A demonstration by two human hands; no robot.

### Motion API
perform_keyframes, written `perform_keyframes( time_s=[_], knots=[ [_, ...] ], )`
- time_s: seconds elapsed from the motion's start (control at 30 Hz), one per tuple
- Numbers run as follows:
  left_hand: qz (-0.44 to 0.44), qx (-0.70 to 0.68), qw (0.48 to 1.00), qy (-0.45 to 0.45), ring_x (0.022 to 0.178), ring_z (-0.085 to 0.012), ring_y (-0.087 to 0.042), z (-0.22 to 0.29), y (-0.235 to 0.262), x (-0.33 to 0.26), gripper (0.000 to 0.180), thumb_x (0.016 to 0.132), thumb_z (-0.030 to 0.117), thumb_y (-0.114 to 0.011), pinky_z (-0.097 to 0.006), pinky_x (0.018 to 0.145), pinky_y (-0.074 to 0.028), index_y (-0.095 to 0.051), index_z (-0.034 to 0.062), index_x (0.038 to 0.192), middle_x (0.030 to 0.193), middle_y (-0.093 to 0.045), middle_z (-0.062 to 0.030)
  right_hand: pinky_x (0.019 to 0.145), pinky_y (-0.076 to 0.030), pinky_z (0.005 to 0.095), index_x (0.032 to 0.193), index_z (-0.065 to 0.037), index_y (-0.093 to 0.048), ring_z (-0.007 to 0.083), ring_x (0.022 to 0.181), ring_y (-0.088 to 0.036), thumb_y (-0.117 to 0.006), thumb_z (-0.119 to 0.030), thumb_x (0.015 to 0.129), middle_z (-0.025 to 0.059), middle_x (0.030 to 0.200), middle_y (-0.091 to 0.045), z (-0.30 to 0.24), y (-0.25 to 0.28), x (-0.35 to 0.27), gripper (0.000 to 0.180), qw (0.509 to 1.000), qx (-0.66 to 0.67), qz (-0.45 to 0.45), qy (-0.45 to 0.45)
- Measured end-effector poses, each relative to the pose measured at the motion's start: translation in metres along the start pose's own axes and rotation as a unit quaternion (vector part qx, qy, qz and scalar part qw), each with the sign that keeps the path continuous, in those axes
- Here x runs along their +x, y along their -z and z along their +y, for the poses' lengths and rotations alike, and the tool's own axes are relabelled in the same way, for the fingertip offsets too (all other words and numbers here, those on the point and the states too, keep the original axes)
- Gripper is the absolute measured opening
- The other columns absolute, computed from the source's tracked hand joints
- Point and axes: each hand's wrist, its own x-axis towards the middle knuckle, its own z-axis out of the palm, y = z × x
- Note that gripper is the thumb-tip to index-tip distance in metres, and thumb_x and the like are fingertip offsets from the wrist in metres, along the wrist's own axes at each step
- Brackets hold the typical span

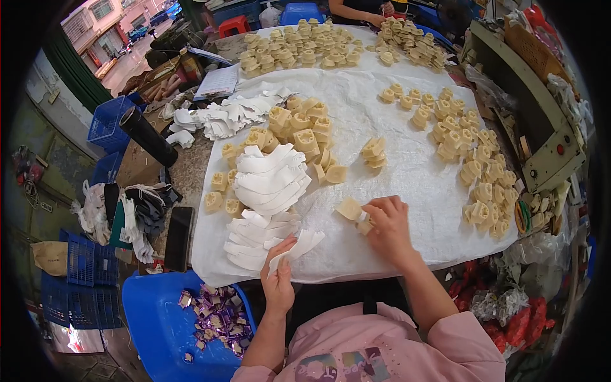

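My left hand (279,288), at the table's near edge, pinches a curved white strip (305,244) between thumb and fingers. To its right my right hand (389,230) has its fingers closed on a small cream moulded piece, mostly hidden under the fingertips. A cream moulded piece (349,208) lies against those fingertips; whether the two are joined I cannot tell. Beyond my left hand, white strips (272,181) are fanned in overlapping layers. Behind them rises a heap of cream moulded pieces (307,141), and a short stack of cream pieces (375,153) stands apart from it.
A white sheet (414,191) covers the table. More cream pieces (478,153) line its right side and far end. A blue tub (149,312) with purple-and-cream pieces stands low left. A phone (179,237) and black cylinder (147,135) lie left. Another person's arm (356,11) shows beyond.
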Motion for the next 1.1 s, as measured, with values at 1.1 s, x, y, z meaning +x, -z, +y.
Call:
perform_keyframes(
  time_s=[1.1],
  knots=[
    [-0.007, -0.315, 0.925, 0.214, 0.083, -0.0119, -0.055, 0.022, -0.055, 0.013, 0.034, 0.099, 0.013, -0.040, -0.027, 0.072, -0.043, -0.052, -0.0107, 0.120, 0.104, -0.062, -0.0139, 0.077, -0.048, 0.0313, 0.114, -0.005, -0.058, 0.0237, 0.087, -0.059, -0.060, 0.013, 0.075, 0.0135, 0.101, -0.060, -0.010, 0.045, -0.031, 0.043, 0.918, 0.373, 0.038, -0.132]
  ],
)
